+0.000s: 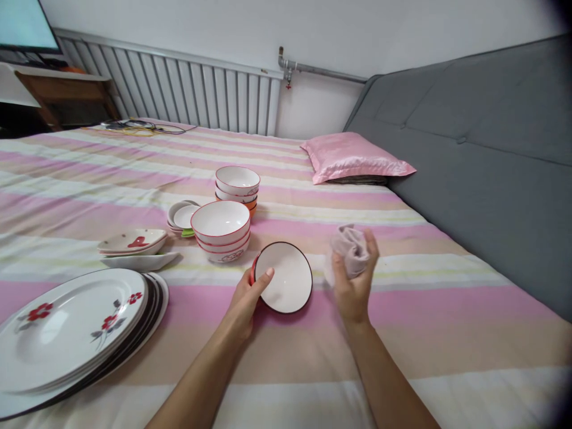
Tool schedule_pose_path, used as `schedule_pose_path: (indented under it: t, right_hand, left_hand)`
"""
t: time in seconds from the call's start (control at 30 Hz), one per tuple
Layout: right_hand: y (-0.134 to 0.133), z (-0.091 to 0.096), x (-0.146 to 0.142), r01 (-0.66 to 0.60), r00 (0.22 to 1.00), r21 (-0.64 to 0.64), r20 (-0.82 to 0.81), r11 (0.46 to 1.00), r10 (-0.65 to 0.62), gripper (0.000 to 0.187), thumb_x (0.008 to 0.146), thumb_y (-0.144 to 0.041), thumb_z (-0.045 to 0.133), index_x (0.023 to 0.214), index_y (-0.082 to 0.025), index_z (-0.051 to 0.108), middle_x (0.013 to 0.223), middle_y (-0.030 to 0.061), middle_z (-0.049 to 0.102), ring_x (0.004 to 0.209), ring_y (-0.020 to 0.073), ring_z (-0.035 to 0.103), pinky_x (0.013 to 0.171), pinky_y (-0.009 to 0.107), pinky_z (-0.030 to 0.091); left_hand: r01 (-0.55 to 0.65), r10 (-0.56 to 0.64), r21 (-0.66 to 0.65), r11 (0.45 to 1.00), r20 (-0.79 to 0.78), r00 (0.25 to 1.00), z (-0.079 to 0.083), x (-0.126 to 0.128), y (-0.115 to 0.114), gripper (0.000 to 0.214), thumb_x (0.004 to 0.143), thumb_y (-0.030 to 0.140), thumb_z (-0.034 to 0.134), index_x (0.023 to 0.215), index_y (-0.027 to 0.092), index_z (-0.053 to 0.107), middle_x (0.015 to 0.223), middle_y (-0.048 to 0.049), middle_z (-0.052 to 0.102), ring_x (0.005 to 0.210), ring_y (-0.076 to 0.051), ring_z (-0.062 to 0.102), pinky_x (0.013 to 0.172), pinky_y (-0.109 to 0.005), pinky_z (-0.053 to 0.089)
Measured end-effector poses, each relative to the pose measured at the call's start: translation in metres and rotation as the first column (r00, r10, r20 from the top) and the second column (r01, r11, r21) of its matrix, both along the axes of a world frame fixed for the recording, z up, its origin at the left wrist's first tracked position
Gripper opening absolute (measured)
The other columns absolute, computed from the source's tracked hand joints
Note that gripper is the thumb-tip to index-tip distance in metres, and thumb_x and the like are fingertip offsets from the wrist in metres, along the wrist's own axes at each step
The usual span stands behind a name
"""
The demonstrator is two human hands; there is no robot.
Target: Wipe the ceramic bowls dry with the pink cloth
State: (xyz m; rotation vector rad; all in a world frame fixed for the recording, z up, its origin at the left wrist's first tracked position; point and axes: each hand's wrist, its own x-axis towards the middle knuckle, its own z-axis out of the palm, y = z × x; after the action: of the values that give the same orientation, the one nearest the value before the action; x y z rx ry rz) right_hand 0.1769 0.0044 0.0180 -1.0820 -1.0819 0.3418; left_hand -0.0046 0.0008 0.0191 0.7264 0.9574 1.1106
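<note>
My left hand grips a bowl by its left side, thumb over the rim. The bowl is white inside with a dark rim and some red on the outside, and its opening is tilted toward me. To the right, apart from the bowl, my right hand is closed around a crumpled pale cloth. Just beyond the bowl on the left stands a stack of white bowls with red rims. Behind it rises another bowl stack, with orange lower down.
Stacked oval plates lie at the near left. Small dishes and little saucers sit beyond them on the striped bedsheet. A pink pillow rests against the grey headboard. Cables lie near the radiator.
</note>
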Motion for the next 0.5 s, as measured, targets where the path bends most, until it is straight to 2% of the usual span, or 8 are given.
schedule_pose_path:
  t: [0.07,0.13,0.2,0.27,0.33,0.4,0.47,0.5]
  right_hand:
    - [-0.007,0.001,-0.009,-0.234,0.936,-0.073,0.252,0.969,0.245,0.057,0.086,-0.025,0.058,0.139,-0.028,0.037,0.143,0.0072,0.043,0.131,0.0219,0.042,0.108,0.041,0.035]
    - [-0.013,0.004,-0.019,-0.459,0.735,-0.275,0.416,0.844,0.536,0.054,0.087,-0.024,0.055,0.138,-0.027,0.040,0.141,0.0067,0.048,0.130,0.0214,0.045,0.106,0.038,0.037]
    - [-0.019,0.008,-0.028,-0.535,0.538,-0.457,0.464,0.711,0.703,0.048,0.090,-0.024,0.051,0.137,-0.028,0.042,0.134,0.0052,0.055,0.123,0.0206,0.052,0.101,0.036,0.041]
    - [-0.024,0.013,-0.034,-0.521,0.442,-0.550,0.480,0.652,0.758,0.037,0.093,-0.028,0.047,0.130,-0.027,0.049,0.125,0.0036,0.062,0.114,0.0204,0.058,0.095,0.035,0.044]
    - [-0.027,0.015,-0.037,-0.497,0.403,-0.583,0.500,0.642,0.766,0.037,0.090,-0.034,0.053,0.127,-0.026,0.052,0.122,0.0031,0.064,0.108,0.0214,0.060,0.091,0.035,0.046]
    - [-0.028,0.014,-0.039,-0.468,0.383,-0.590,0.535,0.658,0.753,0.054,0.079,-0.038,0.067,0.129,-0.025,0.049,0.126,0.0042,0.062,0.109,0.0236,0.060,0.090,0.035,0.046]
    - [-0.029,0.009,-0.040,-0.412,0.384,-0.586,0.582,0.697,0.717,0.065,0.072,-0.031,0.072,0.132,-0.025,0.046,0.128,0.0047,0.061,0.110,0.0246,0.059,0.089,0.034,0.046]
    - [-0.029,0.005,-0.041,-0.374,0.388,-0.584,0.607,0.720,0.694,0.064,0.073,-0.025,0.069,0.132,-0.026,0.045,0.126,0.0045,0.062,0.109,0.0243,0.060,0.088,0.033,0.046]
  left_hand:
    - [0.011,-0.011,-0.010,1.000,-0.009,1.000,-0.001,0.002,0.001,0.059,0.072,0.049,0.072,0.119,0.016,0.059,0.108,-0.0121,0.070,0.098,-0.027,0.066,0.086,-0.035,0.049]
    - [0.000,0.000,-0.014,1.000,-0.009,1.000,-0.003,0.003,0.003,0.059,0.072,0.054,0.069,0.115,0.015,0.061,0.102,-0.0117,0.071,0.094,-0.027,0.066,0.084,-0.035,0.049]
    - [-0.031,0.031,-0.003,1.000,-0.036,0.999,-0.006,0.003,0.003,0.056,0.073,0.058,0.067,0.107,0.014,0.064,0.095,-0.0103,0.071,0.090,-0.026,0.066,0.081,-0.034,0.048]
    - [-0.058,0.059,0.017,0.998,-0.074,0.996,-0.010,0.003,0.004,0.052,0.072,0.058,0.067,0.099,0.014,0.066,0.090,-0.0083,0.071,0.087,-0.024,0.065,0.078,-0.031,0.048]
    - [-0.063,0.065,0.029,0.998,-0.074,0.995,-0.014,0.002,0.003,0.051,0.070,0.058,0.069,0.097,0.014,0.066,0.087,-0.0066,0.070,0.084,-0.022,0.065,0.075,-0.030,0.048]
    - [-0.048,0.049,0.020,0.999,-0.037,0.998,-0.018,0.000,0.004,0.053,0.068,0.057,0.070,0.098,0.014,0.066,0.084,-0.0063,0.070,0.083,-0.023,0.065,0.074,-0.029,0.048]
    - [-0.022,0.022,0.007,1.000,0.001,1.000,-0.021,-0.001,0.006,0.055,0.067,0.058,0.070,0.100,0.013,0.065,0.084,-0.0068,0.070,0.083,-0.024,0.066,0.074,-0.030,0.049]
    - [-0.010,0.010,0.007,1.000,0.016,1.000,-0.021,-0.002,0.007,0.056,0.067,0.058,0.071,0.100,0.013,0.065,0.084,-0.0071,0.070,0.083,-0.024,0.066,0.074,-0.030,0.049]
